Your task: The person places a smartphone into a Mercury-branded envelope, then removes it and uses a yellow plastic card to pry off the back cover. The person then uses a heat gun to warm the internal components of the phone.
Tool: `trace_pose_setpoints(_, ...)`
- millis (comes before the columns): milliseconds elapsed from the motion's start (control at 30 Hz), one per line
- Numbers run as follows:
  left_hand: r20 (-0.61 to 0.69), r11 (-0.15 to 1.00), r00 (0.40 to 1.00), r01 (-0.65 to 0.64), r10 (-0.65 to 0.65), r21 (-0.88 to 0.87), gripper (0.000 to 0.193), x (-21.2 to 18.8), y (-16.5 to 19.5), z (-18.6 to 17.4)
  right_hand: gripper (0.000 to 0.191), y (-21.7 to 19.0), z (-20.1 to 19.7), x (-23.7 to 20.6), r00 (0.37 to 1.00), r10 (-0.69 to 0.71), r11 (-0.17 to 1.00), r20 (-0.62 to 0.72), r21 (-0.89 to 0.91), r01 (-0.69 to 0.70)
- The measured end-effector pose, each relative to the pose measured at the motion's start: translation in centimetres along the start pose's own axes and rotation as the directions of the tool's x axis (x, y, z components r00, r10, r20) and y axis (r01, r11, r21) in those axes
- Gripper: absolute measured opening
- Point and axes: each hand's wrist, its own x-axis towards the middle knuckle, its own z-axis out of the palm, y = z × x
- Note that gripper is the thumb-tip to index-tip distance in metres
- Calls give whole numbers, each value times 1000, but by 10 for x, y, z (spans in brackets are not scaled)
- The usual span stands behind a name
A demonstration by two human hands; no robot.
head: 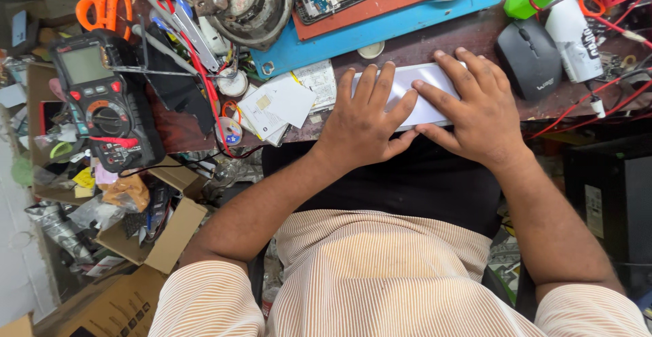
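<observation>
At the bottom of the frame sit the person's striped sleeves and shirt, with both forearms running up toward the middle. Left of them, low in the frame, an open cardboard box holds loose clutter.

In the centre the left hand lies flat, palm down, fingers straight and close together, pressing on the left part of a flat white rectangular piece. The right hand lies just beside it, also palm down, fingers slightly spread, covering the right part of the same piece; its index finger reaches across toward the left hand and its thumb runs along the piece's near edge. The white piece lies at the front edge of the reddish-brown workbench, under both hands, showing only between and above the fingers. Neither hand pinches anything.

Just left of the left hand lies a small stack of white paper slips. Right of the right hand, near it but apart, rests a black computer mouse, with a white cylindrical can beside it. At the left of the frame a black and red multimeter lies with its leads trailing.

Farther up, a blue mat carries an orange-red board, a grey metal motor housing sits at upper centre-left, and orange-handled scissors lie in the upper left corner
</observation>
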Motion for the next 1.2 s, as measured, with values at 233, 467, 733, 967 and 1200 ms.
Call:
trace_pose_setpoints(233, -13, 1000, 1000, 0, -1, -23, 63, 4, -1, -3, 61, -2, -7, 5, 1000, -5, 1000, -29, 10, 5)
trace_pose_setpoints(467, -49, 1000, 999, 2, -3, -31, 57, 7, 1, -9, 60, -2, -13, 8, 999, 1, 1000, -46, 28, 1)
trace_pose_setpoints(733, -44, 999, 999, -4, 2, -41, 57, 13, 0, -10, 62, 0, -18, 11, 999, 1, 1000, -43, 31, 0)
trace_pose_setpoints(967, -31, 999, 1000, 4, -5, -32, 57, 18, 1, -14, 61, 1, -23, 14, 999, 14, 998, -35, 54, -12)
trace_pose_setpoints(1200, -1, 1000, 1000, -3, 3, -26, 59, 23, 1, -17, 60, 5, -26, 14, 999, 15, 998, -37, 54, -13)
